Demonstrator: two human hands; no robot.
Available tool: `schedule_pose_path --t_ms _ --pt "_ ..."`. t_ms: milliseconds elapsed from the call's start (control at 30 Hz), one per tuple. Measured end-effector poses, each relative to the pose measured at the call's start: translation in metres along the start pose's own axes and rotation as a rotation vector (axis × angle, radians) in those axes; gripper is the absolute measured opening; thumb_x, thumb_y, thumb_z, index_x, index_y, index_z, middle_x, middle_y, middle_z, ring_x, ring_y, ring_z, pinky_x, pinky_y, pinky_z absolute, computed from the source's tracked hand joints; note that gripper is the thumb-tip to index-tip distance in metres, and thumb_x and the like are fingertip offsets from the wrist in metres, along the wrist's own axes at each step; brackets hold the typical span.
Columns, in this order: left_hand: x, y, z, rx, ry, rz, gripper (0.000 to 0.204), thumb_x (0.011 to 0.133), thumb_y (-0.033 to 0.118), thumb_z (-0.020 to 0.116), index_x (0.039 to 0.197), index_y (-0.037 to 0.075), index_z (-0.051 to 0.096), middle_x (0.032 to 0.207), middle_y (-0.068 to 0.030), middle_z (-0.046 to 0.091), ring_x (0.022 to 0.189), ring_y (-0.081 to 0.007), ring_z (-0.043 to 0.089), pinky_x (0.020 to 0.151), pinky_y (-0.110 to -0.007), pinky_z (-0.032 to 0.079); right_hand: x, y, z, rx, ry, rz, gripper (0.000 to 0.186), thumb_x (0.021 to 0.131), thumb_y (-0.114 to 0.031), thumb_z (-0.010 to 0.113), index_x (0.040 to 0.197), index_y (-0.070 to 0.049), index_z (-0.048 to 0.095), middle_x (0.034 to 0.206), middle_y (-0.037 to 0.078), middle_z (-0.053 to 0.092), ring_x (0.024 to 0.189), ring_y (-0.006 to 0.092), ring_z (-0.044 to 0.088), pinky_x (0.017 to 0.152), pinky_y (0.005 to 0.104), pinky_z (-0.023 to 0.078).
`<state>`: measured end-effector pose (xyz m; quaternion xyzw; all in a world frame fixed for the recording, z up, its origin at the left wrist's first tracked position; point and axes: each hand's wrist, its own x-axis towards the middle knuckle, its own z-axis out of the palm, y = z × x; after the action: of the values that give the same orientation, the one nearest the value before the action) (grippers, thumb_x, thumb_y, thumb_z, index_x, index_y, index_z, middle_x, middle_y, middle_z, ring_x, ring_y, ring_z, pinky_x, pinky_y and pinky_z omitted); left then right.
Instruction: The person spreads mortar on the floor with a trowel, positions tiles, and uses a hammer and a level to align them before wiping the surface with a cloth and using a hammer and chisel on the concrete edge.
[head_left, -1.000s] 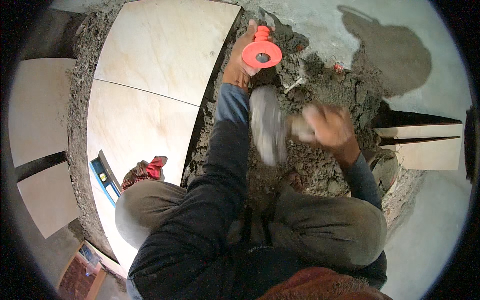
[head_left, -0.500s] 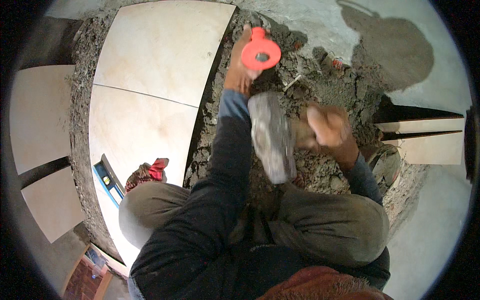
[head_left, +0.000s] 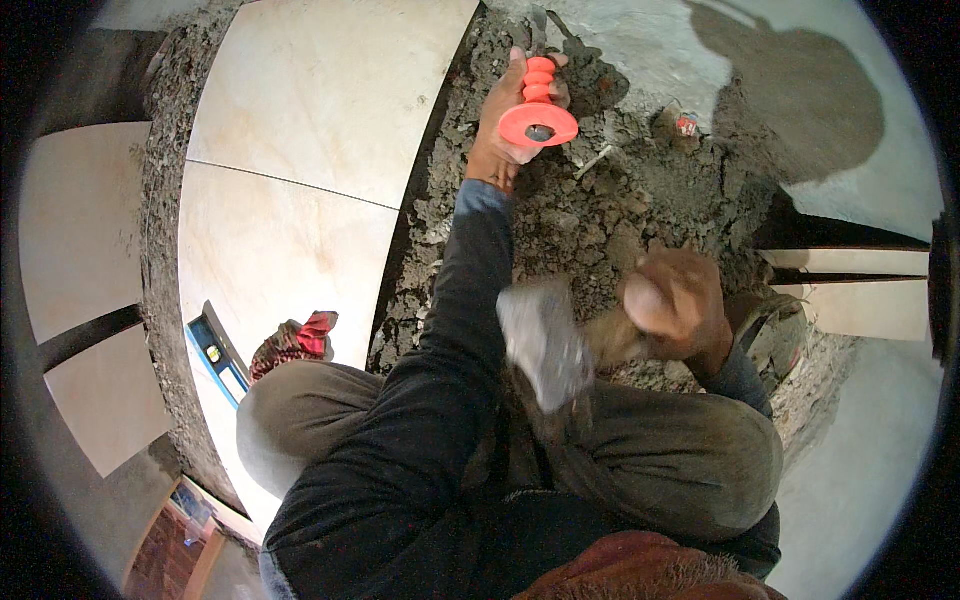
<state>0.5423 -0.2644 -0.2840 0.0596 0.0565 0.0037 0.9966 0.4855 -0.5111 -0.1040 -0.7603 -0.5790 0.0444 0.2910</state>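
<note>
My left hand reaches far forward, wrapped around the grip of a chisel with an orange-red ribbed sleeve and round guard. The chisel's struck end shows grey in the guard's middle; its tip is hard to see among the rubble. In my right hand, closed on the handle, is a club hammer. Its grey head, blurred by motion, hangs over the gap between my knees, well apart from the chisel. Broken mortar and soil lie beneath both tools.
Large cream tiles cover the floor at left, their edge bordering the rubble. A blue spirit level and a red patterned cloth rest on them. More tiles lie far left and others lean at right. A pale wall stands ahead.
The hammer and my right hand have moved down toward my knees. My left hand has shifted slightly right, and the chisel has tilted so more of its ribbed sleeve shows.
</note>
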Motion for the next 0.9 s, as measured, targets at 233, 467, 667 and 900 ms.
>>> schedule_pose_path --t_ms 233,467,667,900 --pt "0.014 -0.006 0.002 0.008 -0.049 0.014 0.06 0.098 0.048 0.052 0.12 -0.007 0.051 0.08 -0.0042 0.052 0.075 -0.0153 0.053 0.066 -0.027 0.048 0.018 0.063 0.02 -0.482 -0.277 0.149 0.031 0.083 -0.029 0.072 0.103 -0.008 0.062 0.089 0.013 0.067 0.076 0.0301 0.067 0.06 0.0395 0.048" --pt "0.004 -0.002 0.028 0.143 0.187 0.115 0.058 0.102 0.044 0.045 0.114 -0.012 0.054 0.073 -0.0016 0.047 0.066 -0.0153 0.049 0.062 -0.029 0.049 0.004 0.014 0.007 -0.258 -0.011 -0.068 0.033 0.077 -0.035 0.072 0.096 -0.009 0.062 0.081 0.011 0.064 0.068 0.0268 0.061 0.06 0.0412 0.047" --pt "0.011 -0.01 0.027 0.273 0.201 0.036 0.054 0.102 0.045 0.045 0.113 -0.007 0.056 0.073 -0.0027 0.051 0.066 -0.0154 0.052 0.062 -0.03 0.051 0.034 0.09 0.01 -0.212 -0.243 0.579 0.041 0.071 -0.044 0.077 0.09 -0.011 0.061 0.076 0.012 0.064 0.072 0.0333 0.065 0.063 0.0432 0.052" --pt "0.013 0.004 0.014 0.02 0.088 -0.019 0.055 0.102 0.045 0.043 0.114 -0.007 0.054 0.073 -0.0033 0.049 0.066 -0.0176 0.051 0.062 -0.031 0.051 0.011 0.033 -0.002 -0.318 -0.094 -0.091 0.032 0.078 -0.026 0.074 0.097 -0.003 0.063 0.085 0.016 0.067 0.073 0.0335 0.068 0.064 0.0412 0.055"
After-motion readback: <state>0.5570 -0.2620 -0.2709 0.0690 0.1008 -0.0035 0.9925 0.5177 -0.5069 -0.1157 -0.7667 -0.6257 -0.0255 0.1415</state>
